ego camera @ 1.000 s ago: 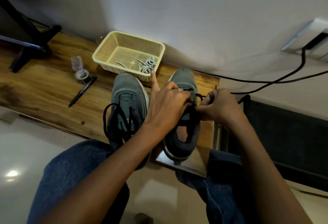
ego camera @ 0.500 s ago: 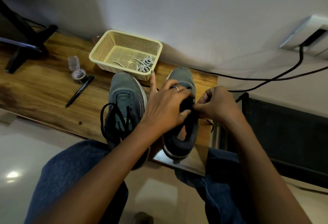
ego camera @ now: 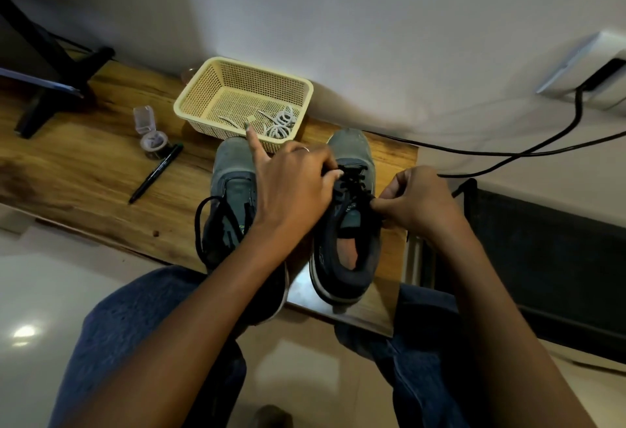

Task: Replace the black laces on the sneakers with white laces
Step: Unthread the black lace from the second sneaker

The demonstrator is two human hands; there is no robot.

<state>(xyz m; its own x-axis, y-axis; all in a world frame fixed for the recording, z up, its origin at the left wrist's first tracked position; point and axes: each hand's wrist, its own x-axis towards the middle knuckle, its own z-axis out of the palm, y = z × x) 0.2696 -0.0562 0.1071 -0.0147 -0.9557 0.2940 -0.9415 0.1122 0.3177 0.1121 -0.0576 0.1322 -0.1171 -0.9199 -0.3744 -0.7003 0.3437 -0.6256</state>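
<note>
two grey sneakers stand side by side on a wooden desk (ego camera: 84, 170), toes toward the wall. the right sneaker (ego camera: 345, 224) is the landmark here. the left hand (ego camera: 294, 187) lies over its inner side, fingers curled onto the black lace (ego camera: 350, 178) at the upper eyelets, little finger sticking out toward the basket (ego camera: 210, 89); whether it truly pinches the lace i cannot tell. the right hand (ego camera: 413, 200) sits just right of the shoe's tongue, thumb and fingertips pinched on a strand of the same black lace at the shoe's outer edge. so the lace runs across the shoe between the two hands.

the left sneaker (ego camera: 230, 190) stands just left of it, its black lace hanging in loose loops. beyond both toes, the basket holds the coiled white laces (ego camera: 279, 124). further left of the shoes lie a pen (ego camera: 155, 173) and a small open container (ego camera: 152, 139).
</note>
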